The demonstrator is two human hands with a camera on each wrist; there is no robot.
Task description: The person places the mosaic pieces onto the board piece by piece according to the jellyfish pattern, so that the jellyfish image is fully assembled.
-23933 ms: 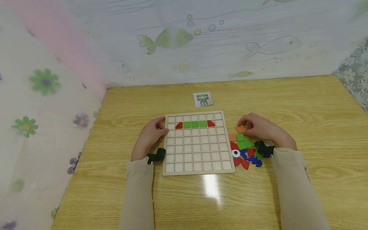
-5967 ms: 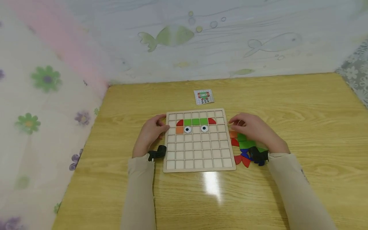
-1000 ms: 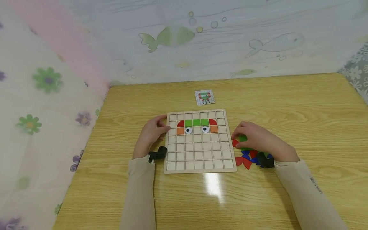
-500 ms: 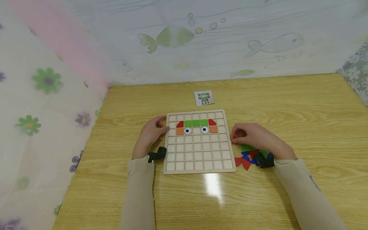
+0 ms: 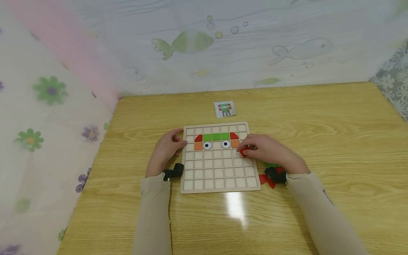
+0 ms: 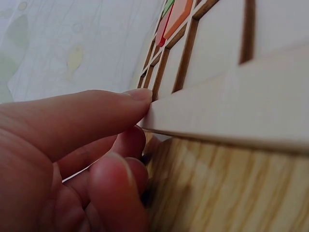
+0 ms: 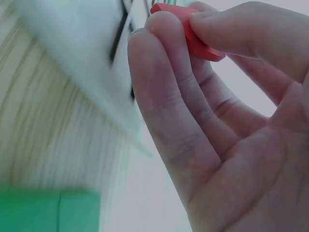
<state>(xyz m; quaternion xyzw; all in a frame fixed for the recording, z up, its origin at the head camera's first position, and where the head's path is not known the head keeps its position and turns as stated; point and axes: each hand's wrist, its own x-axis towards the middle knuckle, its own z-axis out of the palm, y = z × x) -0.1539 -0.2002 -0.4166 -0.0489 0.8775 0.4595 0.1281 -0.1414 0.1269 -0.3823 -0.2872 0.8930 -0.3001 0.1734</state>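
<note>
A wooden grid board (image 5: 220, 183) lies on the table, a row of red and green tiles in its cells. Below that row sit two eye discs (image 5: 207, 145) between orange squares (image 5: 198, 146). My left hand (image 5: 169, 144) grips the board's left edge; the left wrist view shows the thumb on the rim and curled fingers at its side. Over the right part of the board, my right hand (image 5: 267, 148) pinches a red tile (image 7: 195, 43) between thumb and fingertips. The fingers partly cover this tile, just below the right orange square.
Right of the board lie loose tiles, among them red ones (image 5: 263, 179) and green ones (image 5: 271, 165), partly hidden under the right wrist and its black camera (image 5: 275, 175). Behind the board a small picture card (image 5: 225, 109) shows a coloured figure on a grid.
Over the last second my right hand has lifted the red tile from the pile and carried it left over the board. The right orange square appeared since six seconds ago. My left hand stays put.
</note>
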